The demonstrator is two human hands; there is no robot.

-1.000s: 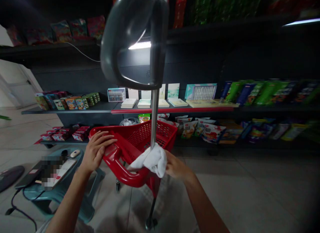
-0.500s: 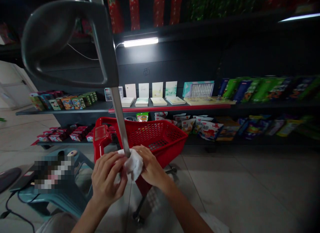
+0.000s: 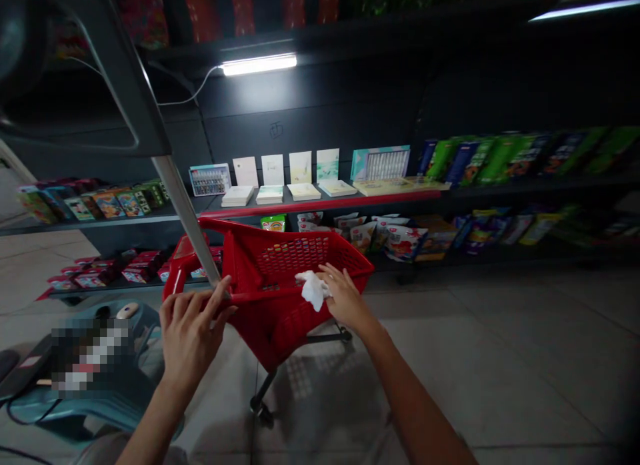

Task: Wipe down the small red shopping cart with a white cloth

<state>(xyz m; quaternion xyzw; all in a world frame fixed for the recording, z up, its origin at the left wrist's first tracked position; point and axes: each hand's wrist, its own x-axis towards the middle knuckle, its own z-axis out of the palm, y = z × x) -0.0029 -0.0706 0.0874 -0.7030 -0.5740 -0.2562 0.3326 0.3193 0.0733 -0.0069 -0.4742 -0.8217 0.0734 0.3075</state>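
A crumpled white cloth (image 3: 314, 292) is pinched in my right hand (image 3: 345, 298), over the near rim of a red shopping cart (image 3: 280, 298). My left hand (image 3: 193, 328) is at the cart's left corner, fingers apart and lying by the foot of a metal pole (image 3: 183, 205). Its fingertips are close to the pole and the red rim; whether they press on them I cannot tell. A dark grey looped handle (image 3: 117, 65) tops the pole at upper left, cut off by the view's edge. The cart's basket has holed walls.
Behind the cart runs a dark shelf with a red edge (image 3: 320, 204), bearing booklets (image 3: 273, 178), boxes and snack bags (image 3: 407, 238). A teal stool (image 3: 120, 398) with blurred-out items stands at lower left. A lit tube lamp (image 3: 260, 64) hangs above.
My right hand has carried the cloth from the pole's foot rightward to the cart's near rim. My left hand has let go of the cloth and shifted left; the view has swung right.
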